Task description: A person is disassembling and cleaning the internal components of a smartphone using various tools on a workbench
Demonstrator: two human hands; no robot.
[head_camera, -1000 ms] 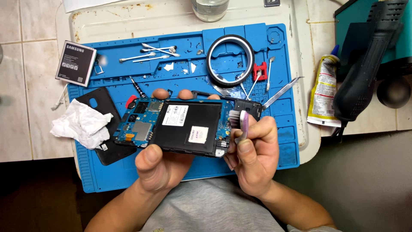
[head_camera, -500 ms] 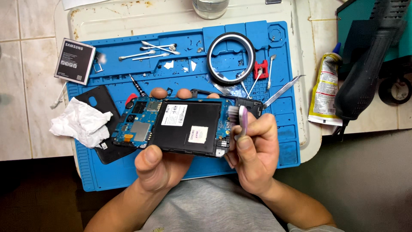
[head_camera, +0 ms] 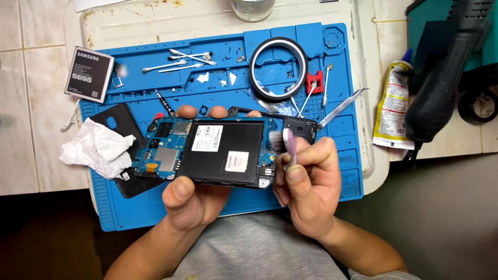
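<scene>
The left hand [head_camera: 189,199] holds the opened phone [head_camera: 218,151] over the blue mat [head_camera: 332,171], thumb on its near edge, fingers [head_camera: 188,111] curled behind the far edge. The right hand [head_camera: 306,181] pinches a small brush [head_camera: 286,145] against the phone's right end; crumpled tissue [head_camera: 96,148] lies left
</scene>
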